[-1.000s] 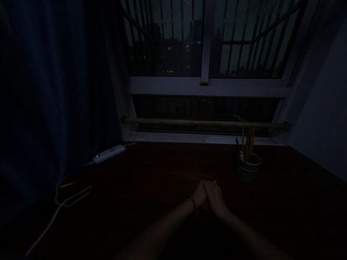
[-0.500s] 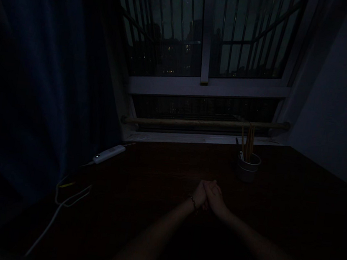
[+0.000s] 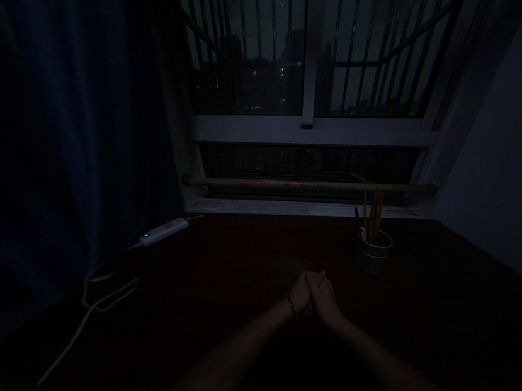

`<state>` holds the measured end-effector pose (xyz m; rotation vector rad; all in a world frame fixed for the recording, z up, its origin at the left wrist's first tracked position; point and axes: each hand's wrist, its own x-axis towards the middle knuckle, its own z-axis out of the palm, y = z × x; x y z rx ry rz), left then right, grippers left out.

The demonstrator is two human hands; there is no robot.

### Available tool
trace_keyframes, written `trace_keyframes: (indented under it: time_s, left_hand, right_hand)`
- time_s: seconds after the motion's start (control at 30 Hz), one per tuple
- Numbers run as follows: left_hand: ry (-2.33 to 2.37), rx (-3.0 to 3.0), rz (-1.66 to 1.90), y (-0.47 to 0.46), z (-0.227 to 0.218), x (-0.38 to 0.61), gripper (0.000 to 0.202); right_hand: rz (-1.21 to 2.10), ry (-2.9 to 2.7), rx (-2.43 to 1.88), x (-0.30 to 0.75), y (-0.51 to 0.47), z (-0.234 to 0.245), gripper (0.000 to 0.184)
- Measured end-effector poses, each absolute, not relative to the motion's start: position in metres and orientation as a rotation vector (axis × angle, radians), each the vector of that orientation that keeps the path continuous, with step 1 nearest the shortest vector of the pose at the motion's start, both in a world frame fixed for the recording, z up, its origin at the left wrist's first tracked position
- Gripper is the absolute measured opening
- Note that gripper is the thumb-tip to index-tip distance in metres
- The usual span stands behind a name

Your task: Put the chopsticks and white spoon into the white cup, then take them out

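Observation:
My left hand [image 3: 301,290] and my right hand [image 3: 323,297] are clasped together above the dark wooden tabletop [image 3: 259,246]. Both are closed, with their fingers folded against each other, and no object shows between them. A beaded bracelet [image 3: 291,303] circles my left wrist. Closest to the hands, a little beyond and to the right, stands a grey cup [image 3: 372,258] holding several thin wooden sticks [image 3: 374,217]. Darkness hides the finer detail of the fingers.
At the left lies a white power strip [image 3: 164,232] with a white cable [image 3: 77,333] looping towards me. A small yellow strip [image 3: 100,278] is beside the cable. Blue curtain [image 3: 63,101] hangs on the left. A barred window [image 3: 306,135] and a horizontal pole [image 3: 290,186] stand behind the table.

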<state>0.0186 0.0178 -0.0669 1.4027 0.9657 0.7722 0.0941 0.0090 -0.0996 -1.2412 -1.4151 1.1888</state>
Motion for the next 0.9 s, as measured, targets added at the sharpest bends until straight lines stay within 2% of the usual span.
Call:
trace_keyframes:
  time_s: [0.9]
  left_hand:
    - [0.942,1.399,0.746,0.020,-0.069,0.017,0.071]
  right_hand:
    - [1.181,-1.395,-1.327,0.092,0.003,-0.084,0.061]
